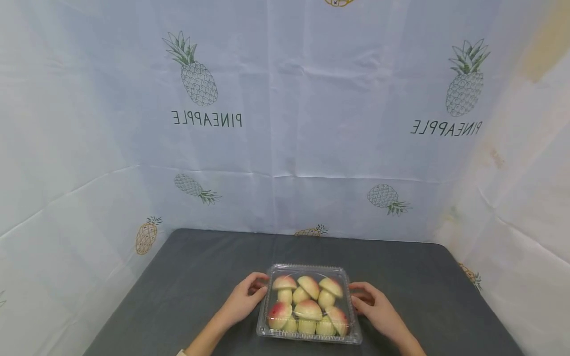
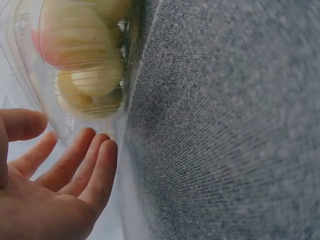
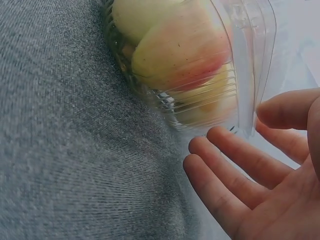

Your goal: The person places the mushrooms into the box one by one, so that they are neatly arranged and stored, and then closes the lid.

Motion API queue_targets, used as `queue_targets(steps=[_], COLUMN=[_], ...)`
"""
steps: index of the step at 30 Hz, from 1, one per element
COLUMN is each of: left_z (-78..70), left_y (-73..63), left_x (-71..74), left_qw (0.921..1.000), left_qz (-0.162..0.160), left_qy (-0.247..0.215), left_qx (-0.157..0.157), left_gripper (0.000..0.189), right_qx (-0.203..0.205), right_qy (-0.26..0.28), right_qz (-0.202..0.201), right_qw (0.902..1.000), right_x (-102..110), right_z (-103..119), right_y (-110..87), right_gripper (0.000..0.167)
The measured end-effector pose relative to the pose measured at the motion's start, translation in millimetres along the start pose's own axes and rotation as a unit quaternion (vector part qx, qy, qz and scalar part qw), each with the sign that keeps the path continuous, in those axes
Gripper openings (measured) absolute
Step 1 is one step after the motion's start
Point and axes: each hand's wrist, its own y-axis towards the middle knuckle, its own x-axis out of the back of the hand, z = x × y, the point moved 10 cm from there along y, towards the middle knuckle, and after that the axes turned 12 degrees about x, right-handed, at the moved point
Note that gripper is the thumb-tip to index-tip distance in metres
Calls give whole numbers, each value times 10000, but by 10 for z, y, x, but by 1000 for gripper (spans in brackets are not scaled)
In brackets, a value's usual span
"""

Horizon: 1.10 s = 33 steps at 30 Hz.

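A clear plastic clamshell box [image 1: 307, 269] with a ribbed rim lies flat on the dark grey table. Through its lid show several mushroom-shaped pieces [image 1: 308, 310], with pale yellow caps blushed red over yellowish stems. At the box's left side is my left hand [image 1: 242, 299], fingers loosely extended, fingertips right at the wall. My right hand [image 1: 376, 309] mirrors it on the opposite side, its thumb [image 3: 280, 112] close to the rim in the right wrist view. Neither hand curls round the box. In the left wrist view, the left fingers [image 2: 102, 172] reach just below the box's ribbed wall.
Dark grey cloth covers the table [image 1: 213, 262], which has rounded far corners. White curtains [image 1: 303, 123] printed with pineapples hang behind it and along both sides, close to the table's edges.
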Motion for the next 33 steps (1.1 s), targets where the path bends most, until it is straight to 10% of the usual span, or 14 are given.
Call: queue_targets(steps=[33], left_z=[-88], left_y=[-147], left_x=[75], left_qw=[9979], left_qz=[309], left_qy=[-464], left_qx=[320], left_gripper=[45], right_qx=[-106], right_qy=[-70], right_qz=[-375], right_qw=[9992], right_x=[14], right_z=[-47], right_y=[-5], right_gripper=[40])
